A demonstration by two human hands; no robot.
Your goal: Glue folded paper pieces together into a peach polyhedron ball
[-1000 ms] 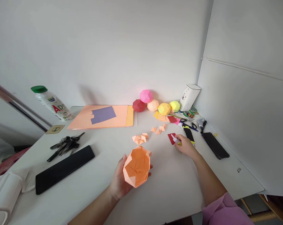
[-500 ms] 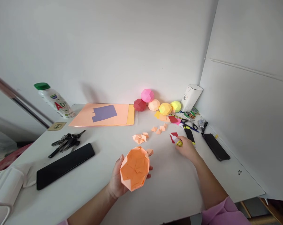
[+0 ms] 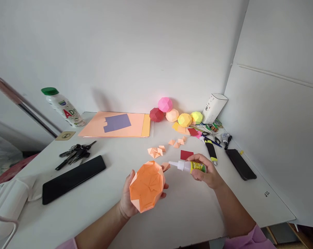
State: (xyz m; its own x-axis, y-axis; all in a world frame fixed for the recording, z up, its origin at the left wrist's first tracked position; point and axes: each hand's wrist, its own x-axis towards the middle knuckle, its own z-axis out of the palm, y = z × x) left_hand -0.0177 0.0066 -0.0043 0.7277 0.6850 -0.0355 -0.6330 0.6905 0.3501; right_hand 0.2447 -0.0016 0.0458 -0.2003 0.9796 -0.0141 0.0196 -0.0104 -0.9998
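Note:
My left hand [image 3: 127,199] is closed round an orange faceted paper bowl [image 3: 147,186], its open hollow side turned up toward me. Held between the fingers of my right hand [image 3: 204,173] is a glue bottle [image 3: 198,167] with a yellow label, lying sideways. Its white nozzle points left, close to a small peach paper piece [image 3: 166,166] just beyond the bowl's rim; whether they touch I cannot tell. A dark red paper rectangle [image 3: 186,155] lies behind the bottle. Small folded peach paper pieces [image 3: 156,152] rest on the table past the bowl.
Several finished paper balls [image 3: 165,104] stand against the wall. A utility knife [image 3: 210,151], scissors and a black pouch [image 3: 241,164] lie at right. At left are a phone [image 3: 73,180], keys [image 3: 75,154], a bottle [image 3: 64,109] and peach paper sheets [image 3: 94,126].
My right hand has lifted the glue bottle off the red paper and brought it left toward the bowl. The left hand still holds the bowl, nearly in place.

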